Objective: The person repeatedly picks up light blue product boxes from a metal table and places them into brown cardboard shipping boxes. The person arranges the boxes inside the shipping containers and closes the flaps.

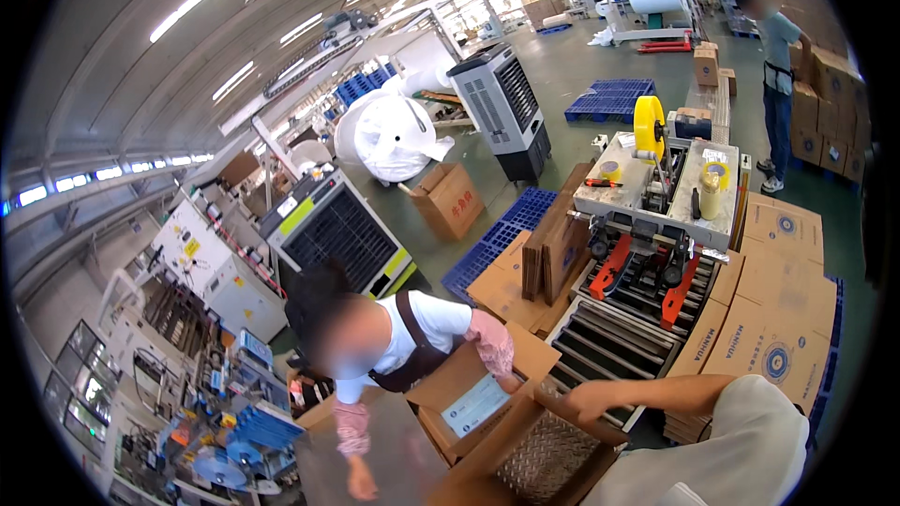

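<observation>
My right hand (592,400) reaches in from the right, its fingers bent over the upper edge of an open cardboard box (473,483). Inside that box lies a greyish material with a raised, woven-looking pattern (547,454); its kind I cannot make out. My left hand is out of view. Against the far side of my box stands a second open carton (441,394) with a pale blue-and-white printed sheet (475,405) on it. A co-worker in a dark apron (412,347) leans over it, one hand at its edge and the other hanging down.
A roller conveyor (614,342) leads to a carton-taping machine (656,178) with yellow tape. Flat cardboard (773,319) is stacked at right on a blue pallet. Folded cartons (558,244), an air cooler (497,103) and machinery (244,450) stand around. Another person (778,66) is far right.
</observation>
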A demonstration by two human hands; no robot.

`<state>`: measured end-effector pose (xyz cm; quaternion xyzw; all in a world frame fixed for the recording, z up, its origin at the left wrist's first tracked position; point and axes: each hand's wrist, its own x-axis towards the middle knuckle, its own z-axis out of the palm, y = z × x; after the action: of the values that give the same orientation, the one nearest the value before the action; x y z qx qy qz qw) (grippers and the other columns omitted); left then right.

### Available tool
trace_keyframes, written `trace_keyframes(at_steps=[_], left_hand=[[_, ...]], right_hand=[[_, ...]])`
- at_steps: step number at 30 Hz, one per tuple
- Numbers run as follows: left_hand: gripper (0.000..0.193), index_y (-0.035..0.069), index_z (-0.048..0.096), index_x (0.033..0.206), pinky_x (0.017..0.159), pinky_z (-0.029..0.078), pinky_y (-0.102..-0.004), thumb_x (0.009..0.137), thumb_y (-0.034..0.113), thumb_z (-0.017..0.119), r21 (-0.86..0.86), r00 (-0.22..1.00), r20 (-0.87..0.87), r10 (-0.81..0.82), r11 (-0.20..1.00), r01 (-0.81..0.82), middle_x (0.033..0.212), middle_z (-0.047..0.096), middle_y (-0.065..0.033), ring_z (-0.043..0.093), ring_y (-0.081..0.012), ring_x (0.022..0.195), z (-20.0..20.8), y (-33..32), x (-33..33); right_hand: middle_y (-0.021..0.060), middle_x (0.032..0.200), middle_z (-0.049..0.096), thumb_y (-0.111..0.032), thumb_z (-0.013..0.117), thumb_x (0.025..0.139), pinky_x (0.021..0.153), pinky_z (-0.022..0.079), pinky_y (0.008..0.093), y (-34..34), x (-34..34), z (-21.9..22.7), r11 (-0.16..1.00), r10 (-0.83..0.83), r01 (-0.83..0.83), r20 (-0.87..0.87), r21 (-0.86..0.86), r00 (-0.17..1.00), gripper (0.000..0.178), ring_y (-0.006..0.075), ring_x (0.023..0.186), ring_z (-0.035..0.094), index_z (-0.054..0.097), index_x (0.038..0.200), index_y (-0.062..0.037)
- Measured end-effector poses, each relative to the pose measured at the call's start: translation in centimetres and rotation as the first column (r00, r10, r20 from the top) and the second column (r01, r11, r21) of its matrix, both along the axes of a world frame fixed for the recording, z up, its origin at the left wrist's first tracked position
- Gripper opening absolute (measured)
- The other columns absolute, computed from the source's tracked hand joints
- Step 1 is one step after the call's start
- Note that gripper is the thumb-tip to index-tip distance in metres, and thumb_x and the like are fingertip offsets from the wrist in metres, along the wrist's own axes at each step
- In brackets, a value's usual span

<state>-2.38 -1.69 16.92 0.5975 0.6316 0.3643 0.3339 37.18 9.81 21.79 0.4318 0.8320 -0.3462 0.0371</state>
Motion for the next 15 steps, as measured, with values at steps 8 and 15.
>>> trace_keyframes(at_steps=[8,15], left_hand=[[0.054,0.022,0.062,0.119,0.111,0.016,-0.0585,0.074,0.05,0.069,-0.508,0.646,-0.597,-0.476,0.847,0.155,0.13,0.055,-0.0061,0.024,-0.0272,0.139,-12.0,2.3,6.4],[0.028,0.01,0.064,0.108,0.079,0.046,-0.0324,0.092,0.032,0.056,-0.413,0.645,0.684,0.34,0.91,-0.041,0.095,0.063,-0.0052,0.059,-0.0138,0.077,-11.7,1.2,0.8]], right_hand=[[0.0214,0.113,0.06,-0.06,0.051,0.084,0.093,0.041,0.0417,-4.8,-5.7,-4.5,0.872,0.327,-0.431,0.376,0.234,0.867,0.064,0.037,0.107,0.056,0.063,0.112,-0.0036],[0.0211,0.113,0.061,-0.061,0.055,0.084,0.094,0.041,0.0387,-4.3,-3.7,-5.3,0.789,0.547,-0.498,0.041,-0.36,0.836,0.07,0.0328,0.11,0.054,0.06,0.119,-0.0008]])
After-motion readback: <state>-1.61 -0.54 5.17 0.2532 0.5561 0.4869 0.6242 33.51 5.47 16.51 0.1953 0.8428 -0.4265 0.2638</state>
